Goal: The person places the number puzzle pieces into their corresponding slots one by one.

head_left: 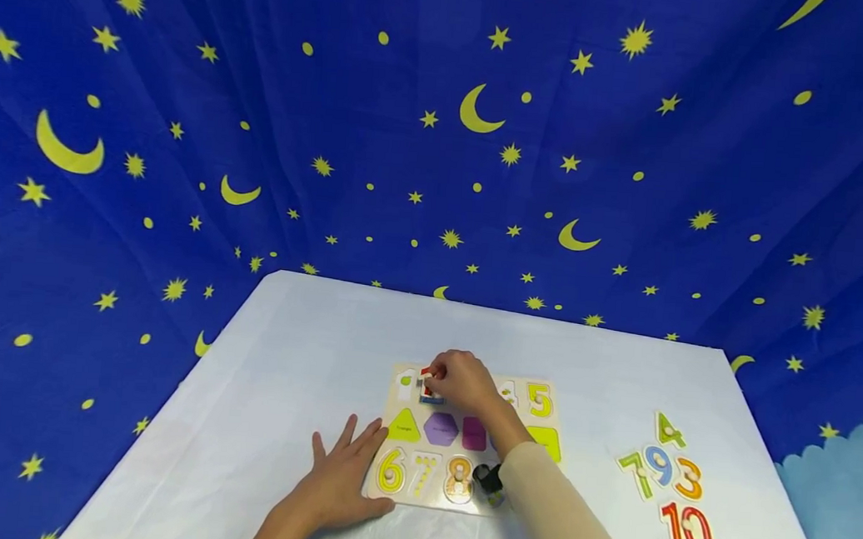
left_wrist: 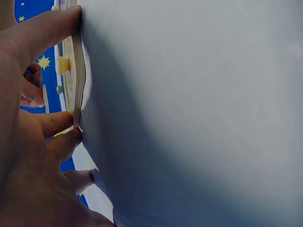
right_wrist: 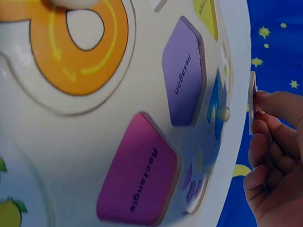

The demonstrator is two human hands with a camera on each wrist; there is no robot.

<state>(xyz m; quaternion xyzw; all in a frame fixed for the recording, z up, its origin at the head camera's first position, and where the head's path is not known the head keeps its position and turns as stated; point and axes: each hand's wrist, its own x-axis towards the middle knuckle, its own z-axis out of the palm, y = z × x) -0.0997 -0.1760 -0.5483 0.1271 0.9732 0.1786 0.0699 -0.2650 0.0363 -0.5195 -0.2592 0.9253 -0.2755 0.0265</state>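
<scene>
My right hand (head_left: 464, 384) (right_wrist: 279, 156) pinches a thin puzzle piece (right_wrist: 252, 101), seen edge-on in the right wrist view. In the head view this piece, partly red and mostly covered by the fingers, is over the board's top row. Below it, a blue 2 piece (right_wrist: 217, 111) with a round knob lies in the board. My left hand (head_left: 337, 480) (left_wrist: 42, 146) is spread at the left edge of the wooden puzzle board (head_left: 439, 501) (left_wrist: 79, 71), its thumb and some fingertips touching that edge.
Loose number pieces lie right of the board: 4 (head_left: 668, 430), 7 (head_left: 637, 473), 9 (head_left: 659, 465), 3 (head_left: 688, 479) and 10 (head_left: 687, 530). The board bears yellow 5 (head_left: 540, 400), yellow 6 (head_left: 391, 470) and orange 8 (head_left: 459, 479). A star-patterned blue cloth hangs behind the white table (head_left: 306, 336).
</scene>
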